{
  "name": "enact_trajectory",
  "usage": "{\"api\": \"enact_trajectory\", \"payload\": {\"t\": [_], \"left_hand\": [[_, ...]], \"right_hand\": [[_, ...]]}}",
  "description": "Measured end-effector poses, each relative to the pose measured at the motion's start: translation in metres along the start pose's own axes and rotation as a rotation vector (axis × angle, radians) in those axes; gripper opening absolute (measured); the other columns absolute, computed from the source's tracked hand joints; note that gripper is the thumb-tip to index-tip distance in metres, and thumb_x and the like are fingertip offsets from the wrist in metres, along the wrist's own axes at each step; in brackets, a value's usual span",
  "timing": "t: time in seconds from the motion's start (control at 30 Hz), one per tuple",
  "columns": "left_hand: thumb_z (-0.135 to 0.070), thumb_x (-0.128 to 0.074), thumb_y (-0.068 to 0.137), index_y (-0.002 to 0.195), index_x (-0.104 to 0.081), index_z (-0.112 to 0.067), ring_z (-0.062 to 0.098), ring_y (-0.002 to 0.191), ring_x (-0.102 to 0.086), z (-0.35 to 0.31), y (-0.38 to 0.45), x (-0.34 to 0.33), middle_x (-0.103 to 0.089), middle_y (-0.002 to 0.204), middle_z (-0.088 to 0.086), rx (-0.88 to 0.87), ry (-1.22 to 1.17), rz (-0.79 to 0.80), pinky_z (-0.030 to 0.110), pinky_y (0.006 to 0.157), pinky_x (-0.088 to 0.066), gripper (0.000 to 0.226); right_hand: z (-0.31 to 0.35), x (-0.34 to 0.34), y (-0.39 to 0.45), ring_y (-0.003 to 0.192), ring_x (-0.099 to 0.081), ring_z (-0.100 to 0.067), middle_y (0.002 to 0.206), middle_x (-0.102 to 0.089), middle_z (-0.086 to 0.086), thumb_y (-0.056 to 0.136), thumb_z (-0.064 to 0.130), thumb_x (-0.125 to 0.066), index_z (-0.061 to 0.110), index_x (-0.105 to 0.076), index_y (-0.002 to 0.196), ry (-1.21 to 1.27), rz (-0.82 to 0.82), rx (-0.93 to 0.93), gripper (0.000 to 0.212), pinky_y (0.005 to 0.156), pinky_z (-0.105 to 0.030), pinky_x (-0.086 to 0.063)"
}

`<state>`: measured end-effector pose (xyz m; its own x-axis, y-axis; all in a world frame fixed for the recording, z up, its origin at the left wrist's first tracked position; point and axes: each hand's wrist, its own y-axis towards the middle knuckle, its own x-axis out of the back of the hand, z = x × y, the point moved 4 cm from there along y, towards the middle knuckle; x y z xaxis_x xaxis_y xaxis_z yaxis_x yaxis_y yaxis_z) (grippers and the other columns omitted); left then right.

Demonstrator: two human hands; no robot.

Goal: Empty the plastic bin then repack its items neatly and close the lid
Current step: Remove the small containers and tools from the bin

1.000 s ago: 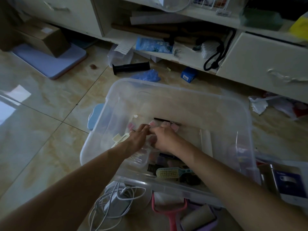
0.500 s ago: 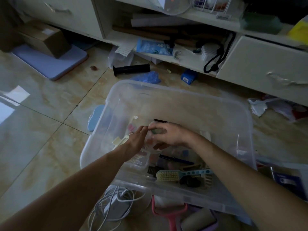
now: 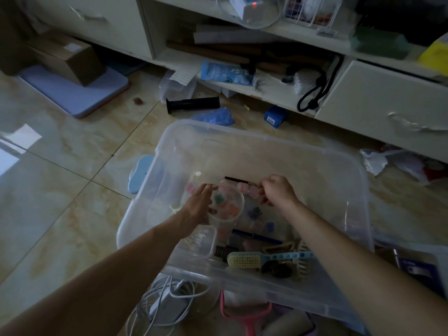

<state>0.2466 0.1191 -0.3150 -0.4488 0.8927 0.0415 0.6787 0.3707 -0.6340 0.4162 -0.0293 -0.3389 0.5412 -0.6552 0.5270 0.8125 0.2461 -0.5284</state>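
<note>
Glossy beige marble-look tile floor (image 3: 60,190) with dark grout lines, window glare at far left. White low cabinet (image 3: 266,90) along the back: closed drawer (image 3: 392,105) at right, another drawer (image 3: 97,23) at left, open shelf between them crammed with clutter. Cardboard box (image 3: 70,57) sat on a lavender mat (image 3: 75,93) at left. Room dim overall.

Dim, bluish, soft picture; window glare on the floor tiles (image 3: 21,141) at left, edges bowed
</note>
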Motion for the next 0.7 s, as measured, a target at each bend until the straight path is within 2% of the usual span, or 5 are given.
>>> {"api": "enact_trajectory", "payload": {"t": [0.07,0.17,0.33,0.53,0.7], "left_hand": [[-0.036,-0.029,0.108,0.128,-0.053,-0.013,0.030,0.095,-0.060,0.003,0.006,0.005,-0.053,0.117,0.018,-0.093,0.088,-0.073,0.042,0.067,-0.059,0.039],[-0.042,-0.025,0.106,0.113,-0.060,-0.014,0.032,0.092,-0.063,0.001,0.011,0.018,-0.063,0.105,0.017,-0.211,0.367,-0.327,0.051,0.084,-0.054,0.045],[-0.040,-0.024,0.105,0.104,-0.052,-0.014,0.028,0.095,-0.053,-0.006,0.016,0.026,-0.059,0.100,0.012,-0.236,0.449,-0.497,0.040,0.082,-0.043,0.038],[-0.029,-0.042,0.097,0.112,-0.054,-0.016,0.027,0.088,-0.060,0.007,0.019,0.022,-0.061,0.104,0.011,-0.107,0.489,-0.396,0.036,0.073,-0.048,0.023],[-0.051,-0.051,0.080,0.115,-0.057,-0.018,0.038,0.093,-0.068,0.019,0.021,0.018,-0.066,0.106,0.018,-0.005,0.329,-0.211,0.053,0.083,-0.058,0.049]], "right_hand": [[-0.008,-0.006,0.006,0.090,-0.065,-0.025,0.105,-0.064,-0.005,0.095,0.022,-0.051,0.020,-0.065,0.108,-0.438,-0.033,0.232,0.019,0.078,-0.036,-0.055],[-0.015,-0.036,0.005,0.118,-0.047,-0.031,0.131,-0.045,-0.004,0.094,0.018,-0.056,0.034,-0.048,0.138,-0.730,0.154,0.519,0.048,0.094,-0.041,-0.047],[-0.024,-0.074,0.000,0.135,-0.022,-0.039,0.144,-0.024,-0.008,0.099,0.037,-0.046,0.037,-0.019,0.148,-0.917,0.200,0.401,0.056,0.102,-0.053,-0.040],[-0.037,-0.072,-0.001,0.118,-0.047,-0.041,0.138,-0.029,-0.018,0.103,0.037,-0.036,0.022,-0.044,0.131,-0.804,0.147,0.260,0.033,0.098,-0.046,-0.045],[-0.052,-0.044,0.001,0.103,-0.058,-0.043,0.129,-0.041,-0.021,0.099,0.023,-0.051,0.012,-0.046,0.124,-0.705,0.057,0.250,0.029,0.088,-0.042,-0.050]]}}
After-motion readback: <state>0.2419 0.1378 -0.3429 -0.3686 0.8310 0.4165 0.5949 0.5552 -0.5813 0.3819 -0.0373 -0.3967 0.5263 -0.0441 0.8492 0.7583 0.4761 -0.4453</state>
